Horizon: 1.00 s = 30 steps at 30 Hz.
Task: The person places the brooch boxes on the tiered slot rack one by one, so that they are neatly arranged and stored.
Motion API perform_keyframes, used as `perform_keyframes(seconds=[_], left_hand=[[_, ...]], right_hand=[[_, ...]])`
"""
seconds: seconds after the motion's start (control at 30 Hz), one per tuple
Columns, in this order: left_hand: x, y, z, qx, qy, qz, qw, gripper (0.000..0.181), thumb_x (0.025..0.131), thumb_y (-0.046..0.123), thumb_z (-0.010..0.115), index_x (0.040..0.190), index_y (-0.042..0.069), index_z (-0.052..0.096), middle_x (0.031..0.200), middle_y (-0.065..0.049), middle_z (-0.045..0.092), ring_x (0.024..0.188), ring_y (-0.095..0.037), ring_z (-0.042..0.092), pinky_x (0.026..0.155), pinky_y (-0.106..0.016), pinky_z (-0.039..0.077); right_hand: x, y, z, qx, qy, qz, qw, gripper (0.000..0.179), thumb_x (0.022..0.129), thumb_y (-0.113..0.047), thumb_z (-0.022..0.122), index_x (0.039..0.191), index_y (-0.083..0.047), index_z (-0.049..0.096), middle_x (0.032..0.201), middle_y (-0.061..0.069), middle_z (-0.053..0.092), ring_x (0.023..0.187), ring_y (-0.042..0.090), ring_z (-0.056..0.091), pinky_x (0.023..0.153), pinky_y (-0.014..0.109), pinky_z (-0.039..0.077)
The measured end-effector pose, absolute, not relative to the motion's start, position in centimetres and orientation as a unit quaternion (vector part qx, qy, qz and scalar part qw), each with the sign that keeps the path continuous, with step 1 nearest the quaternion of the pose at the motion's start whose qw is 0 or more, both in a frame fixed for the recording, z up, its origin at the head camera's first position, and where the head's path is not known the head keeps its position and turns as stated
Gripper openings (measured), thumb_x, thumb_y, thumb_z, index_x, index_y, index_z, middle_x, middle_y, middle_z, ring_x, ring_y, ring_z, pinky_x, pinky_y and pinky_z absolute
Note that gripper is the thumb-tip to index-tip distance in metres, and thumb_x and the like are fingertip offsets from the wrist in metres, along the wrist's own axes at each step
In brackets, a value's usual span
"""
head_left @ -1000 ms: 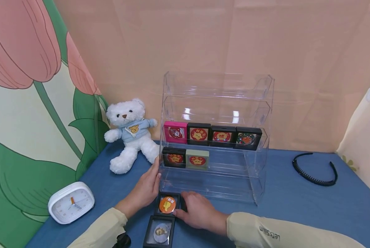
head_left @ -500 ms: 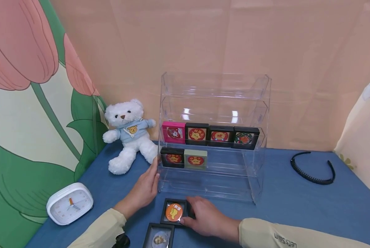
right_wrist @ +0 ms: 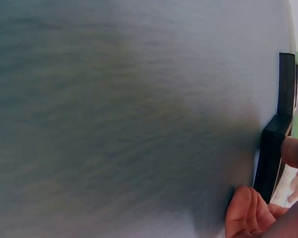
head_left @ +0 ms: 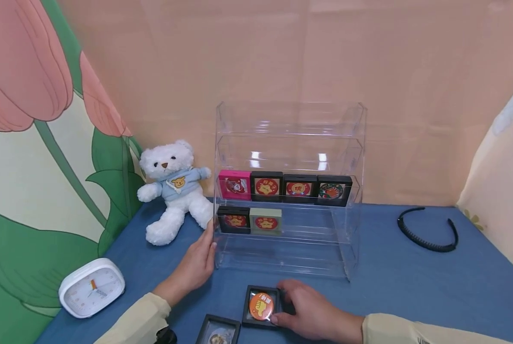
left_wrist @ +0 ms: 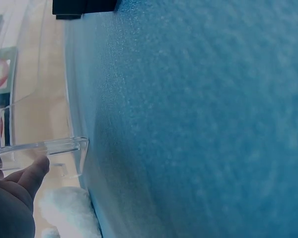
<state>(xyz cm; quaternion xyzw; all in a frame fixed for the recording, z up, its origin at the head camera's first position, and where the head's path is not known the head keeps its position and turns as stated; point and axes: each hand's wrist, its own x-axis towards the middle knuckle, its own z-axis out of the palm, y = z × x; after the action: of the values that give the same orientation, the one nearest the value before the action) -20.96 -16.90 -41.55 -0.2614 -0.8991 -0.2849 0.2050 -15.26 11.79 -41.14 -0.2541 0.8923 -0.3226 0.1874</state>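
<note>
My right hand [head_left: 310,310] pinches the right side of a black-framed badge case [head_left: 261,306], which holds a round orange badge with a yellow thumbs-up. In the right wrist view the thumb presses on the case [right_wrist: 270,158], and the other fingers are low beside it. A second black badge case [head_left: 219,330], partly cut off by the frame, lies on the table to the left. My left hand [head_left: 191,267] rests with fairly straight fingers against the left side of a clear tiered display rack [head_left: 312,241]; in the left wrist view a finger touches its clear edge [left_wrist: 64,145].
On the rack's middle tier stand a pink case [head_left: 235,185] and several black ones; a black case [head_left: 233,220] and a pale green case [head_left: 266,221] share the tier below. Around it are a white teddy bear [head_left: 170,186], a white clock [head_left: 92,287] and a black headband [head_left: 428,242].
My right hand has slid the orange-badge case right and toward me, away from the rack and the second case. My left hand stays at the rack's side. The view has shifted slightly.
</note>
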Motion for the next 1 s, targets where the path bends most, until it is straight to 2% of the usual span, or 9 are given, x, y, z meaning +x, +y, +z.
perform_keyframes(seconds=[0.2,0.43,0.67,0.8,1.0], left_hand=[[-20.9,-17.0,-41.5,-0.256,-0.9,-0.284,0.21,0.063,0.093,-0.006,0.049,0.147,-0.007,0.017,0.145,-0.026,0.032,0.123,-0.036,0.044,0.095,-0.05,0.04],[-20.7,-16.8,-41.3,-0.253,-0.904,-0.286,0.194,0.06,0.096,-0.003,0.047,0.147,-0.007,0.017,0.145,-0.026,0.033,0.123,-0.036,0.044,0.096,-0.049,0.038],[-20.9,-16.8,-41.4,-0.247,-0.906,-0.288,0.189,0.06,0.096,-0.001,0.047,0.148,-0.006,0.016,0.146,-0.024,0.032,0.123,-0.035,0.044,0.097,-0.048,0.038],[-20.9,-16.8,-41.4,-0.247,-0.906,-0.288,0.189,0.061,0.096,-0.002,0.048,0.148,-0.005,0.015,0.146,-0.024,0.031,0.124,-0.035,0.044,0.097,-0.048,0.038],[-21.0,-16.9,-41.6,-0.25,-0.905,-0.289,0.189,0.063,0.096,-0.002,0.047,0.149,-0.003,0.014,0.147,-0.023,0.031,0.125,-0.034,0.043,0.097,-0.048,0.038]], right_hand=[[-14.9,13.6,-41.3,-0.268,0.882,-0.34,0.188,0.053,0.082,-0.044,0.072,0.119,-0.01,0.057,0.101,-0.007,0.056,0.084,0.005,0.055,0.069,0.035,0.048],[-14.5,15.6,-42.3,-0.29,0.854,-0.385,0.197,0.048,0.081,-0.047,0.071,0.115,-0.019,0.053,0.097,-0.01,0.054,0.084,0.005,0.054,0.066,0.03,0.049],[-13.0,16.7,-41.5,-0.274,0.823,-0.457,0.198,0.04,0.081,-0.031,0.076,0.107,-0.016,0.05,0.094,-0.007,0.056,0.078,0.008,0.056,0.063,0.027,0.049],[-12.2,17.3,-41.3,-0.301,0.798,-0.495,0.163,0.029,0.085,-0.022,0.072,0.102,-0.013,0.05,0.09,-0.008,0.06,0.074,0.007,0.058,0.058,0.025,0.051],[-11.8,18.0,-41.8,-0.356,0.758,-0.534,0.112,0.015,0.089,-0.006,0.065,0.097,-0.011,0.054,0.09,-0.008,0.063,0.078,0.007,0.063,0.059,0.028,0.054]])
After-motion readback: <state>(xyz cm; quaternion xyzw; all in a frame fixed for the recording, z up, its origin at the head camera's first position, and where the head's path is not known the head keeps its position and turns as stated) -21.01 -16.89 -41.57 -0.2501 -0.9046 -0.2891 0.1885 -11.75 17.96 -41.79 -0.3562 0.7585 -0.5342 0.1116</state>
